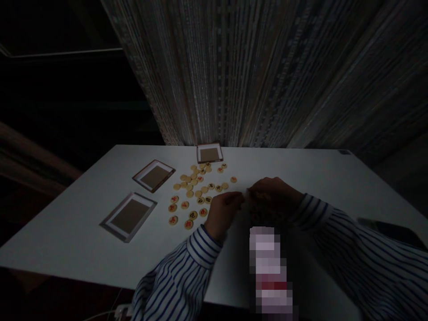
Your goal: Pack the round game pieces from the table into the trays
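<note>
My left hand (pixel 223 213) and my right hand (pixel 277 192) are held close together over the middle of the white table (pixel 110 178). The fingers of both are closed, their tips facing each other across a small gap. What they pinch, if anything, is too dark to make out. Left of and beyond my left hand, round wooden Chinese chess pieces (pixel 189 224) lie scattered, some showing red or black characters and others plain side up. In the shadow below my right hand lie more small round pieces (pixel 265 217), only dimly visible.
Three shallow rectangular frames or box parts with brown middles lie around the pieces: the near-left one (pixel 129 217), the far-left one (pixel 154 175) and the back one (pixel 209 153). A dark flat object (pixel 393 231) lies at right. A string curtain (pixel 214 80) hangs behind. A pixelated patch covers the near middle.
</note>
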A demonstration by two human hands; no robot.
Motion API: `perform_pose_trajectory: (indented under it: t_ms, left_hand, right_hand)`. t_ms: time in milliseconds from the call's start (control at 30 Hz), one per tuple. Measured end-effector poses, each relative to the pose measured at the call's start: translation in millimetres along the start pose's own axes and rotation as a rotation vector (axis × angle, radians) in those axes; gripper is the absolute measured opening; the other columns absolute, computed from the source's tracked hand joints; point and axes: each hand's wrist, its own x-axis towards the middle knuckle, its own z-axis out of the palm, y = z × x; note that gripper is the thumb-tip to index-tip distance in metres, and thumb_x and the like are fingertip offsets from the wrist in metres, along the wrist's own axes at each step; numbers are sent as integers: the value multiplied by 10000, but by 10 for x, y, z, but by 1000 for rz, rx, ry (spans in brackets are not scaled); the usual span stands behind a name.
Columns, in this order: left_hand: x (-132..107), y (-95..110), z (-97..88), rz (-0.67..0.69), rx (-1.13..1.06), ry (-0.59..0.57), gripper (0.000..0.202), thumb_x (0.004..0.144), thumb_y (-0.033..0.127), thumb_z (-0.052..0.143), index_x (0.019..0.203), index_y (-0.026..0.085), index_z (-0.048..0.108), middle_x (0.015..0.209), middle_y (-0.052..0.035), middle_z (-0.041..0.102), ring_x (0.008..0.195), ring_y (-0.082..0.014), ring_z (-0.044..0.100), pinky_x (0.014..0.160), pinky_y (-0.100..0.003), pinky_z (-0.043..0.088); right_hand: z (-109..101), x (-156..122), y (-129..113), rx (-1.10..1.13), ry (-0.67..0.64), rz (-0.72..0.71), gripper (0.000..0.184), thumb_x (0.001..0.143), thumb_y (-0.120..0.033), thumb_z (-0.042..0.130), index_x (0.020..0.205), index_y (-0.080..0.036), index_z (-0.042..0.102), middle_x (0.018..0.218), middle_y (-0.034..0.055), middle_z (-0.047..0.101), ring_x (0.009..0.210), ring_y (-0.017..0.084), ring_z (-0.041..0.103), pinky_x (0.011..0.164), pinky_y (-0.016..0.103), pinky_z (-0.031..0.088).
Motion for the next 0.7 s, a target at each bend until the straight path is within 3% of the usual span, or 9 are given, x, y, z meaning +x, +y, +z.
perform_pose_trajectory:
  t_ms: [233,500,700]
  left_hand:
    - [-75,-66,-71,-22,53,20,248,741,249,573,920,104,666,816,-94,698,601,-117,589,566,-229,455]
    - [-128,-174,-165,53,110,31,293,749,343,567,934,141,671,844,-96,701,682,-154,624,576,-242,467]
    - [-208,-88,-330,27,97,100,309,737,328,579,956,123,654,829,-95,700,674,-150,622,581,-245,473]
  right_hand:
    - [-33,58,-29,-234,-281,136,221,794,-318,463,893,-255,649,862,54,682,772,206,617,589,293,391]
    - [-34,48,-61,-259,-302,89,257,819,-325,434,998,-272,610,866,58,672,757,200,610,573,293,384]
    - [38,52,7,-249,-296,60,237,812,-326,436,925,-258,633,834,73,664,752,215,603,557,298,365]
